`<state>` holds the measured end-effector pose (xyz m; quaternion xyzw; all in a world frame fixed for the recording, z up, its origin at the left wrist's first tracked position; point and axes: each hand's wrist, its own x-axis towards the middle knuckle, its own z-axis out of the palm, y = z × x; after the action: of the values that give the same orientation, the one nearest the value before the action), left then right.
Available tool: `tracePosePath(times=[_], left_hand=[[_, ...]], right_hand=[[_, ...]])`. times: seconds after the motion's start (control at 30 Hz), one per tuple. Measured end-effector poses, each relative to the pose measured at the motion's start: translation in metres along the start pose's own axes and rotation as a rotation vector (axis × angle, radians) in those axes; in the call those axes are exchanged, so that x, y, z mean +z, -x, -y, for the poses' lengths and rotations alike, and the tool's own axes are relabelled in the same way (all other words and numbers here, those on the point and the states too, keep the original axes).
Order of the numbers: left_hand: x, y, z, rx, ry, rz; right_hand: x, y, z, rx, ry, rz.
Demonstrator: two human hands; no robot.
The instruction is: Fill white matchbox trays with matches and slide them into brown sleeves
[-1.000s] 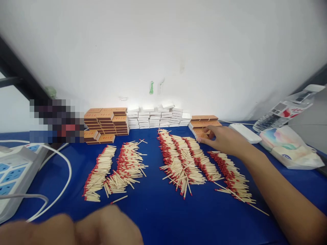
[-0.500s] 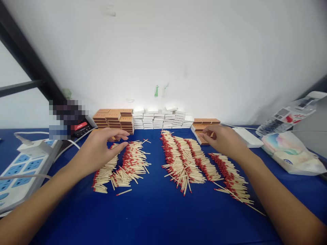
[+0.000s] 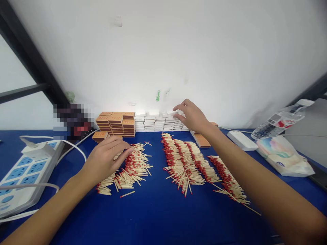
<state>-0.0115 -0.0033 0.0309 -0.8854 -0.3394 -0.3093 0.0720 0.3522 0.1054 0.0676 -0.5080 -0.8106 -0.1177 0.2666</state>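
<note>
My left hand [image 3: 108,160] is low over the left heap of red-tipped matches [image 3: 133,170]. Its thumb and fingertips come together at the top of that heap; what they hold, if anything, is hidden. At the back, my right hand [image 3: 190,115] reaches to the stacked white matchbox trays [image 3: 154,122]. Thumb and forefinger are apart around the right end of a tray on top, and I cannot tell whether they touch it. More matches [image 3: 178,156] lie in slanting rows at centre right, with another row [image 3: 228,177] near my right forearm.
Orange matchboxes [image 3: 116,119] are stacked at back left, with a few [image 3: 202,140] partly behind my right arm. A power strip [image 3: 28,173] with white cables lies left. At right are a white device [image 3: 242,140], a tissue pack [image 3: 283,156] and a plastic bottle [image 3: 278,120].
My right hand has moved left and up, from the right-hand orange boxes to the white trays. My left hand has lowered onto the matches, its thumb and fingers closing together. The view has shifted slightly.
</note>
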Motion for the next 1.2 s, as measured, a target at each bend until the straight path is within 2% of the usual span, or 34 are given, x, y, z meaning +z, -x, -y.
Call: tracePosePath(times=[0.13,0.27,0.33,0.4,0.5,0.6,0.67,0.8,0.87,0.97,1.1,1.2], left_hand=[[0.0,0.003,0.003,-0.003,-0.034,-0.008],[0.005,0.005,-0.001,-0.029,-0.061,-0.07],[0.008,0.005,-0.005,-0.053,-0.037,-0.116],[0.01,0.005,-0.009,-0.087,-0.004,-0.149],[0.011,0.004,-0.015,-0.15,0.047,-0.145],[0.012,0.004,-0.018,-0.194,0.104,-0.105],[0.012,0.004,-0.018,-0.234,0.146,-0.094],[0.009,0.002,-0.014,-0.39,0.256,-0.087],[0.007,0.002,-0.011,-0.441,0.283,-0.1],[0.006,0.003,-0.005,-0.481,0.274,-0.113],[0.011,0.006,0.002,-0.556,0.226,-0.143],[0.013,0.007,0.004,-0.571,0.155,-0.175]], right_hand=[[0.007,-0.009,0.002,0.039,0.006,0.037],[-0.006,-0.003,0.011,0.074,-0.062,-0.037],[-0.016,0.006,0.028,0.074,-0.132,-0.091],[-0.021,0.019,0.055,0.021,-0.239,-0.084],[-0.017,0.043,0.103,-0.111,-0.411,0.14],[-0.005,0.06,0.137,-0.227,-0.478,0.205],[0.0,0.063,0.147,-0.257,-0.509,0.206],[0.006,0.055,0.148,-0.268,-0.571,0.195],[0.008,0.049,0.147,-0.21,-0.603,0.162],[0.015,0.04,0.142,-0.022,-0.606,0.164],[0.031,0.03,0.131,0.272,-0.38,0.309],[0.048,0.023,0.124,0.37,-0.25,0.388]])
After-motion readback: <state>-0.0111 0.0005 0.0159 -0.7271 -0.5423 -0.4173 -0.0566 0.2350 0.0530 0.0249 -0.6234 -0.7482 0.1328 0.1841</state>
